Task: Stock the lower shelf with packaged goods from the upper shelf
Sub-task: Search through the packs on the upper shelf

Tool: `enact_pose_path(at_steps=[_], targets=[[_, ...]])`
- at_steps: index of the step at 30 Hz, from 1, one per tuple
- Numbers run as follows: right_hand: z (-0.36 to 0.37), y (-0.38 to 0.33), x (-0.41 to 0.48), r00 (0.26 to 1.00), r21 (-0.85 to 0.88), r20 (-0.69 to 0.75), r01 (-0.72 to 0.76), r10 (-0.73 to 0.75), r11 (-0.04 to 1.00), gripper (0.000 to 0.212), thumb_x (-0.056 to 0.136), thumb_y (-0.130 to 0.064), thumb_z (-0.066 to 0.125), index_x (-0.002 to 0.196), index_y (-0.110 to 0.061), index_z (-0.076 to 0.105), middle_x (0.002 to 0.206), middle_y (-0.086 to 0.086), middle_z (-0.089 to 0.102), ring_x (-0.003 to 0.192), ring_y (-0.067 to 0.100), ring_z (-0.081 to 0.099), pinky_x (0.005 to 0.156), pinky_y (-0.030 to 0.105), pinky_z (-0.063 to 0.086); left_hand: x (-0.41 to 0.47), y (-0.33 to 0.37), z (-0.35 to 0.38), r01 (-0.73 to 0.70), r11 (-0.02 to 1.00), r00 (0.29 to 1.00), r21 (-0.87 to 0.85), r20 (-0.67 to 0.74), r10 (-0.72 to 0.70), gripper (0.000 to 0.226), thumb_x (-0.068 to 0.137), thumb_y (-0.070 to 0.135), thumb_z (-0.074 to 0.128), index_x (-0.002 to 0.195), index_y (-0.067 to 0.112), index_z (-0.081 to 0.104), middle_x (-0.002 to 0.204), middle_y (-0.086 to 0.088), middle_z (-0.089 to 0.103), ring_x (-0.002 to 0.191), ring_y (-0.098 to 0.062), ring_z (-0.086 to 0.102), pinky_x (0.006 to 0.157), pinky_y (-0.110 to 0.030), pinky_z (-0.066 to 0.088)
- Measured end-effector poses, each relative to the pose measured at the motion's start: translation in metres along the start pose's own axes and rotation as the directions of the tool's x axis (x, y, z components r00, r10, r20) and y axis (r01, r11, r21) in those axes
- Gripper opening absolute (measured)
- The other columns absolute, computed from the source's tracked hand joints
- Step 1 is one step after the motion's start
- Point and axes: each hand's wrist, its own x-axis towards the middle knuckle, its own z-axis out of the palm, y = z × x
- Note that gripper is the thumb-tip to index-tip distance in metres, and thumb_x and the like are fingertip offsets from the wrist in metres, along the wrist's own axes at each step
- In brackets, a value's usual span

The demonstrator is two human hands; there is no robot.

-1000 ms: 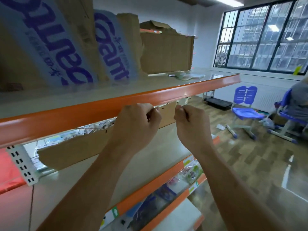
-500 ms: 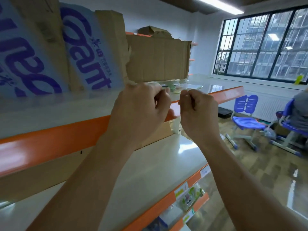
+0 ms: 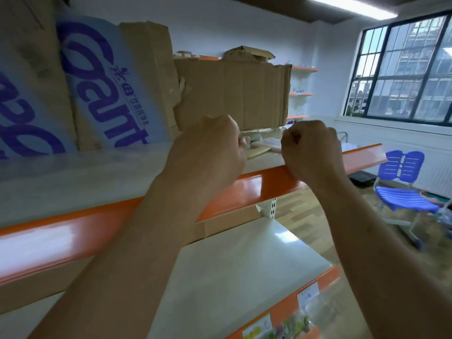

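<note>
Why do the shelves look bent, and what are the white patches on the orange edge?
Head view: the wide-angle lens bows straight lines such as the upper shelf's orange edge; in the same view the white patches are glare, probably from the window and the ceiling light; the blue-printed cartons at left look smeared.

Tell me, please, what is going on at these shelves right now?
A person is reaching up to the upper shelf with both bare hands. The left hand and right hand are curled on either side of some flat packages lying in front of a torn cardboard box. Whether either hand actually grips a package cannot be told. No package has yet been set on the visible white surface of the lower shelf.
</note>
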Motion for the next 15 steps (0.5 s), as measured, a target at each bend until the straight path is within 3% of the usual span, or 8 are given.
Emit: enact_pose_path(at_steps=[2,8,11,13,15], targets=[[0.004,0.014,0.014,0.997,-0.017,0.075,0.003,-0.002,1.000,0.026,0.087,-0.018,0.045,0.081,-0.012,0.070,0.082,0.011,0.066,0.073,0.031,0.055,0.064,0.029,0.040,0.014,0.010,0.013,0.037,0.999,0.999,0.022,0.032,-0.038,0.038,0.094,0.036,0.049,0.062,0.018,0.046,0.056,0.000,0.044,0.050,-0.016,0.044,0.047,-0.028,0.026],[0.010,0.046,0.049,0.926,-0.029,0.353,0.153,-0.133,0.988,0.024,0.086,-0.026,0.052,0.082,-0.012,0.071,0.087,0.010,0.066,0.082,0.029,0.060,0.070,0.035,0.054,0.046,0.032,0.049,0.132,0.990,0.974,0.058,0.178,-0.140,0.023,0.091,0.034,0.059,0.077,0.016,0.061,0.062,0.000,0.052,0.057,-0.014,0.050,0.047,-0.028,0.030],[0.007,0.055,0.059,0.852,-0.011,0.502,0.178,-0.149,0.984,0.026,0.084,-0.030,0.060,0.066,-0.011,0.063,0.066,0.005,0.057,0.066,0.025,0.055,0.051,0.026,0.038,0.055,0.034,0.061,0.196,0.973,0.935,0.122,0.274,-0.223,0.021,0.090,0.034,0.062,0.095,0.014,0.067,0.080,-0.002,0.062,0.073,-0.018,0.058,0.058,-0.029,0.039],[0.007,0.054,0.060,0.813,0.018,0.564,0.163,-0.145,0.986,0.031,0.082,-0.036,0.064,0.063,-0.012,0.064,0.058,0.002,0.050,0.060,0.020,0.050,0.048,0.025,0.030,0.059,0.034,0.065,0.227,0.958,0.883,0.177,0.376,-0.279,0.026,0.091,0.037,0.060,0.088,0.011,0.062,0.080,-0.002,0.059,0.072,-0.017,0.055,0.056,-0.028,0.035],[0.008,0.053,0.061,0.819,0.031,0.546,0.191,-0.176,0.981,0.030,0.079,-0.038,0.066,0.064,-0.012,0.066,0.056,0.003,0.051,0.059,0.021,0.052,0.048,0.024,0.030,0.062,0.036,0.064,0.230,0.943,0.840,0.239,0.440,-0.316,0.032,0.091,0.041,0.057,0.078,0.012,0.055,0.075,-0.003,0.055,0.068,-0.017,0.051,0.051,-0.029,0.029]])
